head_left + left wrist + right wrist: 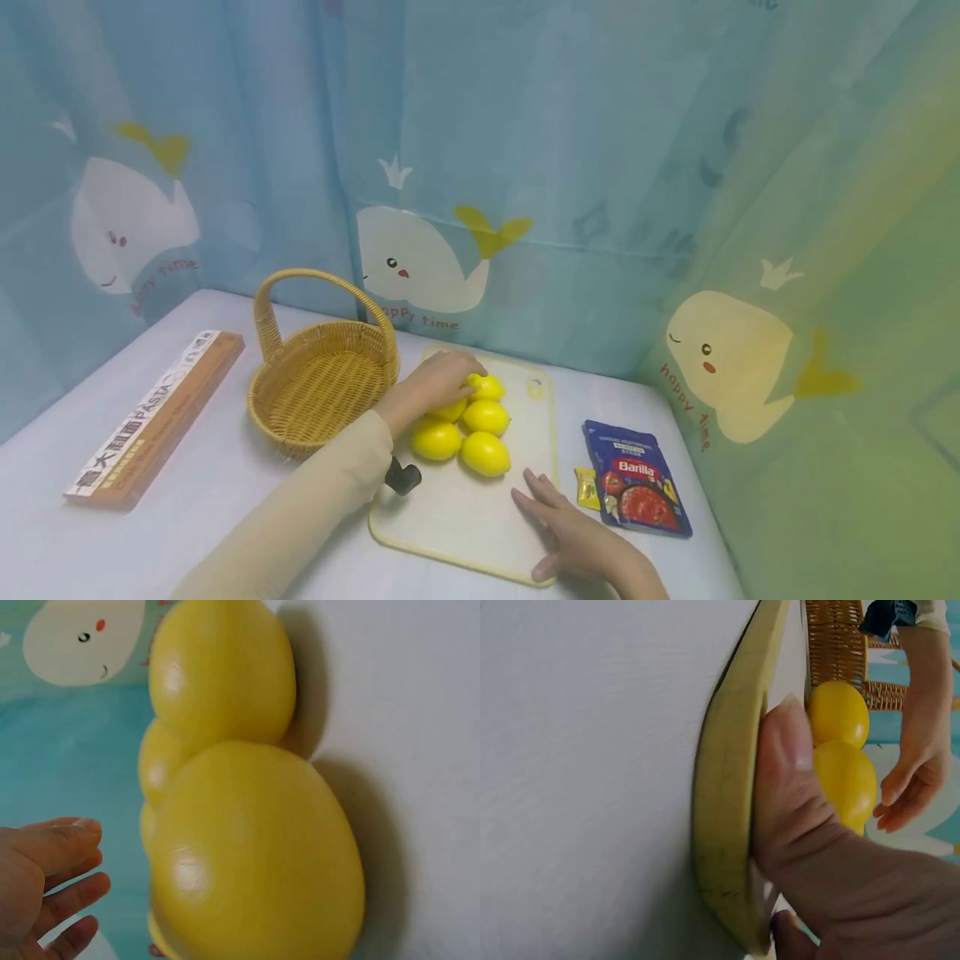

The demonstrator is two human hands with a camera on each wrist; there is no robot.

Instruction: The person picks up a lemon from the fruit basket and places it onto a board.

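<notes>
Several yellow lemons (486, 454) sit grouped on the cutting board (457, 529), a white one with a yellow rim. My left hand (442, 379) is over the far end of the group, fingertips close to the farthest lemon. In the left wrist view this hand (52, 889) has its fingers loosely bent and spaced, with nothing between them. The right wrist view has the left hand (922, 776) above the lemons. My right hand (573, 533) rests at the board's near right corner with fingers spread, its thumb (784, 772) against the yellow edge.
A wicker basket (273, 417) with a tall handle stands left of the board. Farther left lies a long pasta box (157, 421). On the right are a blue Barilla sauce pouch (637, 479) and a small yellow packet (587, 488). A whale-print curtain (570, 275) hangs behind the table.
</notes>
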